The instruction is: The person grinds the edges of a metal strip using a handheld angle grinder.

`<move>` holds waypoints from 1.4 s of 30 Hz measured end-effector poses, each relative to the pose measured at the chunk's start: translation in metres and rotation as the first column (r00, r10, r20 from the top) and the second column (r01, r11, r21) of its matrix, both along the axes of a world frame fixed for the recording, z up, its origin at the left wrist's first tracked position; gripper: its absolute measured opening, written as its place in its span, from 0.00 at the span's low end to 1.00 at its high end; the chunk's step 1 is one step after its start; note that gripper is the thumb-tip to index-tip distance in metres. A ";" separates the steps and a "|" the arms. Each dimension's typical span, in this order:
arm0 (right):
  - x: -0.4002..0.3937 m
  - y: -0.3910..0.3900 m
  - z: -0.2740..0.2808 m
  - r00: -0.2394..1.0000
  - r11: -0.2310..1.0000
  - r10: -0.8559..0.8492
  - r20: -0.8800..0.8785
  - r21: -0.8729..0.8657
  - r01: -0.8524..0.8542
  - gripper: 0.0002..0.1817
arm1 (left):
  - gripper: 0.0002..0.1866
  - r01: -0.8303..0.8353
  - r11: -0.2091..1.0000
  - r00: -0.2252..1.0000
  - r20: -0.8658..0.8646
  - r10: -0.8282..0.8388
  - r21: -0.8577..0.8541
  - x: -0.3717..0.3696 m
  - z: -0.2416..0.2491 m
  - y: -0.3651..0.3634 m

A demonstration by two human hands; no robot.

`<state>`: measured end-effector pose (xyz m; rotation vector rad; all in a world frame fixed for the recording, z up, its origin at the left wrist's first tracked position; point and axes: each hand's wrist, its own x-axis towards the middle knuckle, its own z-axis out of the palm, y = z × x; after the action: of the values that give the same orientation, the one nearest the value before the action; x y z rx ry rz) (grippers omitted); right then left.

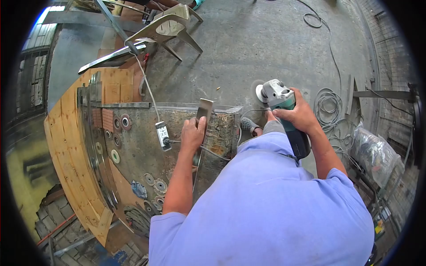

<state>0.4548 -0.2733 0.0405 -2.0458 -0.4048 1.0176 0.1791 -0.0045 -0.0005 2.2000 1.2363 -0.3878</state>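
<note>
My right hand [298,114] is wrapped around an angle grinder [281,94] with a grey head and a dark green body. The grinder is held off the workbench's right end, and its round disc [259,91] looks blurred at the rim. A flat, shiny metal bar [205,107] lies lengthwise on the worn workbench [224,126]. My left hand [193,134] grips this bar from above, with its far end showing past my fingers. Part of the bar is hidden under my hand and forearm. Left of that hand lies a white power strip [163,135] with a plug in it.
Several grinding discs [160,186] lie on the bench's left side, near long metal strips [92,133] and a wooden panel [73,164]. A plastic chair [171,24] stands beyond. Coiled cable [327,106] and a plastic-wrapped bundle [376,153] are on the right.
</note>
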 end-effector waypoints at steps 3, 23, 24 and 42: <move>0.003 0.003 0.003 1.000 1.000 0.004 -0.010 0.000 -0.004 0.57 | 0.34 0.005 0.983 0.999 0.048 -0.014 0.183 0.023 -0.014 -0.006; -0.011 -0.002 0.001 0.999 1.000 0.025 0.028 0.009 -0.025 0.59 | 0.39 0.004 0.939 0.976 0.201 -0.078 0.344 0.027 -0.034 -0.002; -0.011 -0.001 0.003 0.999 0.999 0.026 0.027 0.017 -0.027 0.58 | 0.39 0.017 0.925 0.983 0.162 -0.085 0.379 0.033 -0.031 -0.007; -0.006 0.075 0.067 0.949 0.821 0.241 -0.203 0.565 -0.088 0.37 | 0.30 0.178 0.982 0.654 0.753 -0.070 -0.063 0.013 0.046 -0.100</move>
<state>0.4483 -0.1980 0.1078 -1.3511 -0.6578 1.1075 0.1919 -0.1048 0.0453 1.9863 0.5702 0.3781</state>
